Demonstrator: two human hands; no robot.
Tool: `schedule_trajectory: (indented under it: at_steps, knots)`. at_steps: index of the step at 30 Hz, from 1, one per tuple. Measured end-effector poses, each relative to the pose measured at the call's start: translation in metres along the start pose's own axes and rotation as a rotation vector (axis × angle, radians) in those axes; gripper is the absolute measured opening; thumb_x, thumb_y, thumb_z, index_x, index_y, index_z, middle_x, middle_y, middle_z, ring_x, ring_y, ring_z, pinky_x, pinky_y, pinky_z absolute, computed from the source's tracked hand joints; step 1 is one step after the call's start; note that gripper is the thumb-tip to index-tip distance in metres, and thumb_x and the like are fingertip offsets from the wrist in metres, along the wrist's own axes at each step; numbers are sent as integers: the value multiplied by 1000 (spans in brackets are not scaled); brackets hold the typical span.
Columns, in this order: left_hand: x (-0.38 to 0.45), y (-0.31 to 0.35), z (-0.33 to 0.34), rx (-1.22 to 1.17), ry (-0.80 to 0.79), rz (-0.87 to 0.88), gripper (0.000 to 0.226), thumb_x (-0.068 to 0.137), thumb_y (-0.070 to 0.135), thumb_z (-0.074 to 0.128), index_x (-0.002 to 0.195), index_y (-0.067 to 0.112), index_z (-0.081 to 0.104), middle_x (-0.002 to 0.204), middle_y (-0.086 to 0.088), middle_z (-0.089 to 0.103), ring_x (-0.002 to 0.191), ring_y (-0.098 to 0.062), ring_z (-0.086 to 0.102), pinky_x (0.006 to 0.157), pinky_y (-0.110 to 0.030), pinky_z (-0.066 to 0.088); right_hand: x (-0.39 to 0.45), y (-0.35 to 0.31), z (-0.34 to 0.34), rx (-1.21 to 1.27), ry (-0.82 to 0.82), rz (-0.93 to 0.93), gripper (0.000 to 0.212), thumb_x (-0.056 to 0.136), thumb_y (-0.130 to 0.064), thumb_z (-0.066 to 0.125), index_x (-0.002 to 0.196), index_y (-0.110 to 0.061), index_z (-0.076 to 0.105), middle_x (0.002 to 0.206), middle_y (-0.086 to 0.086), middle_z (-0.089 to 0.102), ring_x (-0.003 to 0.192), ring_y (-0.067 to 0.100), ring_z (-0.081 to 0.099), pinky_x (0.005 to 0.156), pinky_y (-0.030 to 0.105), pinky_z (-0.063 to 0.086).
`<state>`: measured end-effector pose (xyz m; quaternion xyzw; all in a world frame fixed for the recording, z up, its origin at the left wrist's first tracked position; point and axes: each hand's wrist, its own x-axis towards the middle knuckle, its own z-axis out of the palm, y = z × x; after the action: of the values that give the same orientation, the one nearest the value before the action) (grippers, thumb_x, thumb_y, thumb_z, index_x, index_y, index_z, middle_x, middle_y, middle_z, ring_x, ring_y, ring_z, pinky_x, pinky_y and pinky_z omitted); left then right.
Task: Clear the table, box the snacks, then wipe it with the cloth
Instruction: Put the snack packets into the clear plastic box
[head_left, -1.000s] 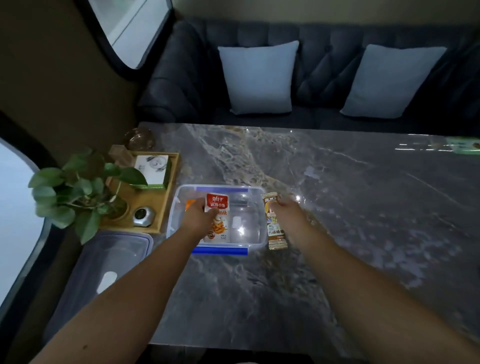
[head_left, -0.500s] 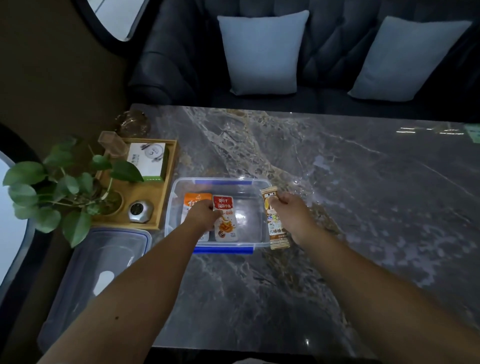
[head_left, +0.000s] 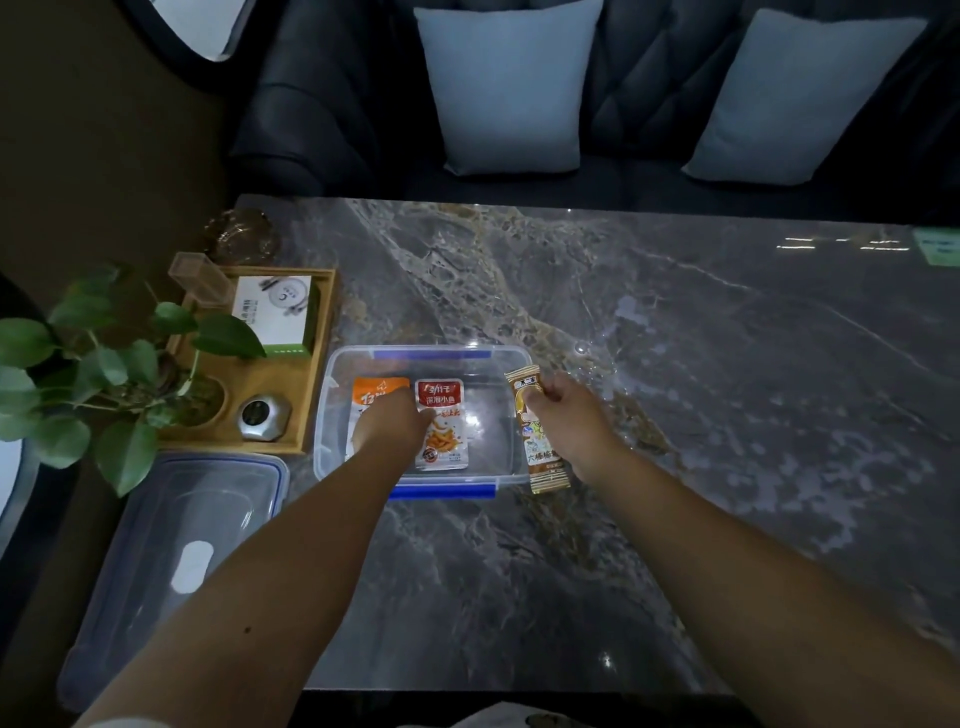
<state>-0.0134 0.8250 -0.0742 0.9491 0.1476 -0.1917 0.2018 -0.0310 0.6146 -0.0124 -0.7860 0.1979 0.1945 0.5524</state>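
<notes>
A clear plastic box with blue clips stands on the marble table. Inside it lie an orange snack packet and, to its right, a red snack packet. My left hand reaches into the box over the orange packet, fingers curled on the red packet's left edge. My right hand grips a long brown snack bar, held upright-lengthwise just outside the box's right rim.
The box's lid lies at the near left. A wooden tray with a small white box, a silver gadget and a leafy plant sits left of the box. A green item lies at the far right edge.
My left hand lowered the red packet from above the box down onto its floor beside the orange packet. My right hand kept the brown bar by the box's right rim.
</notes>
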Motion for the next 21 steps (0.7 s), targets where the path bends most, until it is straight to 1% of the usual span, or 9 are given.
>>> schedule_trajectory:
  at_steps: [2,5,7,10,13,15,17,18,21]
  knots:
    - [0,0,0,12,14,11,30,92,40,57,110,16,60,106,-8,69,98,-27,63,79,-38,49,-1,0,0,9,-1,-5,14,92,-28,54,87,-19,65,89,13,71,78,30,69,70,42,56]
    - [0,-1,0,31,18,23,30,93,39,57,111,15,59,108,-9,68,100,-28,63,79,-38,48,-3,-2,-1,0,7,4,15,91,-28,55,87,-19,66,90,14,71,83,34,69,73,46,57]
    - [-1,-1,-1,29,10,21,29,92,38,57,111,15,58,107,-9,68,98,-27,64,79,-39,49,-5,-2,-1,1,28,5,15,90,-27,56,83,-19,67,88,15,71,83,36,69,73,48,57]
    - [-3,-1,-4,31,-3,37,29,93,36,58,112,15,58,107,-9,68,97,-27,64,80,-39,50,-7,-6,-3,-5,78,-2,18,87,-27,59,73,-18,66,81,13,71,76,35,69,68,45,56]
    - [-5,0,-14,43,18,65,27,93,34,56,113,15,59,107,-10,69,97,-28,64,81,-38,51,-10,-16,-9,30,66,3,14,87,-27,62,79,-18,69,80,10,73,76,31,71,70,45,58]
    - [-9,-2,-25,48,66,93,27,93,32,56,114,14,61,107,-11,68,98,-29,63,79,-37,49,-10,-24,-13,66,43,-20,13,87,-24,63,80,-17,71,81,9,74,78,31,71,74,45,59]
    - [-16,-5,-35,42,112,153,25,93,29,55,114,16,62,107,-10,69,99,-28,63,81,-36,48,-10,-34,-16,34,44,-51,14,88,-23,63,77,-18,70,78,6,73,72,25,70,69,36,56]
    - [-20,-6,-37,58,123,213,26,93,27,55,116,17,62,110,-9,68,100,-27,63,82,-35,49,-10,-39,-16,17,42,-64,15,89,-23,62,77,-20,70,77,4,73,69,21,68,66,31,53]
    - [-28,0,-34,227,27,448,37,90,28,60,126,21,58,126,-4,62,110,-24,59,90,-39,50,-6,-50,-9,-24,41,-85,15,90,-22,61,78,-22,69,77,0,72,68,15,67,65,28,51]
